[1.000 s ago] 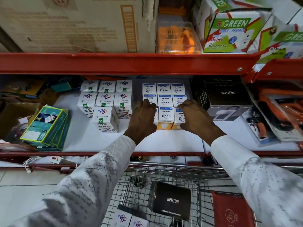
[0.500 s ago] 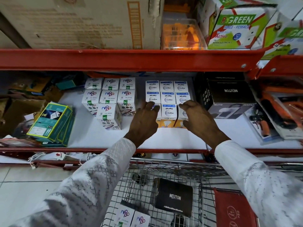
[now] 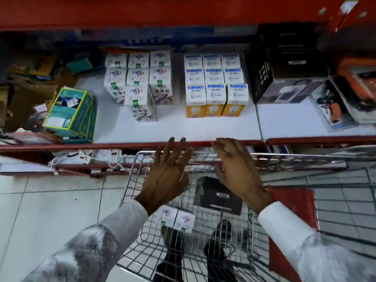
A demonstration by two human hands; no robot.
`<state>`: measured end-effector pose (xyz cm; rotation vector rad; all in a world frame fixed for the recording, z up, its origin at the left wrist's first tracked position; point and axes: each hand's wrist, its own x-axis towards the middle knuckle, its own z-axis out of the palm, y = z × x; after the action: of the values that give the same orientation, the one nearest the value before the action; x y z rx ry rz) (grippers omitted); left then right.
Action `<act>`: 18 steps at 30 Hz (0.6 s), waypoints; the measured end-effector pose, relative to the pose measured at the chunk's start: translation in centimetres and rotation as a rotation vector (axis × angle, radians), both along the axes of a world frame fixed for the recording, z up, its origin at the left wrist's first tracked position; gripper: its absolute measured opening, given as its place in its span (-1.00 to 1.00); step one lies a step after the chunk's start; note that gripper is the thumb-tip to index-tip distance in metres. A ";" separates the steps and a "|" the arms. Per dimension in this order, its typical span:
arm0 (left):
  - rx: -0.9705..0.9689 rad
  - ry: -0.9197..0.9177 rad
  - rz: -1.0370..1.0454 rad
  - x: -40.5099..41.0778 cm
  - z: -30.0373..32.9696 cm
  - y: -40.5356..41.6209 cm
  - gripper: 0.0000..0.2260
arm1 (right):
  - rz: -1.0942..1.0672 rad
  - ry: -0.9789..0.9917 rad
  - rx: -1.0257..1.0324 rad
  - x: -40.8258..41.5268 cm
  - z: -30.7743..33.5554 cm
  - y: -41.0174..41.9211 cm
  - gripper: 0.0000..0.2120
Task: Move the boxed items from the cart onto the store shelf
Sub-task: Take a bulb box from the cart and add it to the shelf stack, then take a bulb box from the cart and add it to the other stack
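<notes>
Hands first: my left hand point(image 3: 166, 176) is over the front of the cart point(image 3: 130, 180), fingers point(image 3: 173, 147) spread wide apart and straight, tips reaching up to the red shelf lip point(image 3: 81, 146). Can't tell if tips actually touch the lip or just overlap it in view. Nothing held. Right hand point(image 3: 238, 171) sits just beside it, also over the cart's front rim, fingers loosely extended and close together, slightly curled, palm turned inward toward the left hand. Empty too. Hands apart from each other, gap between them.

Boxed items: on the white shelf point(image 3: 183, 127) I see a 3x3 block of blue-and-white bulb boxes point(image 3: 215, 84), upright, packed touching each other, front row showing yellow lower panels. Left of that, w/ a gap between, a block of white boxes w/ green squares point(image 3: 138, 78), one box standing out in front of the rest. Right of the bulb boxes, a big black Neuton box point(image 3: 284, 76) on the shelf, near but slightly apart.

In the cart: smaller black Neuton box point(image 3: 221, 198) lying below and between my hands, partly hidden by the right wrist. Two white boxes point(image 3: 176, 219) side by side, touching, nearer me, under the left wrist. Red flap point(image 3: 293, 220) on the cart's right side.

Far left on shelf: teal boxes point(image 3: 69, 112), tilted. Far right: orange tool in blister pack point(image 3: 333, 106). Pic a bit blurred, small print unreadable.
</notes>
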<state>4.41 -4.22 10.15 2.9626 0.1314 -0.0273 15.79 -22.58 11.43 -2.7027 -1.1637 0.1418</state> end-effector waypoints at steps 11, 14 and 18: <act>-0.067 0.633 -0.104 -9.8 -8.7 -0.2 -0.18 | 0.070 0.234 -0.102 -13.2 -9.6 0.7 -0.44; -0.049 0.700 -0.142 -10.4 -10.2 -0.1 -0.17 | 0.072 0.345 -0.247 -15.3 -12.6 1.0 -0.26; -0.064 0.715 -0.145 -10.8 -11.8 -0.1 -0.22 | 0.031 0.512 -0.326 -17.0 -15.3 1.1 -0.10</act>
<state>-6.39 -4.33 -1.67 2.7431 0.0029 -1.0773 -1.20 -21.49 -3.82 -2.6537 -1.0895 1.0401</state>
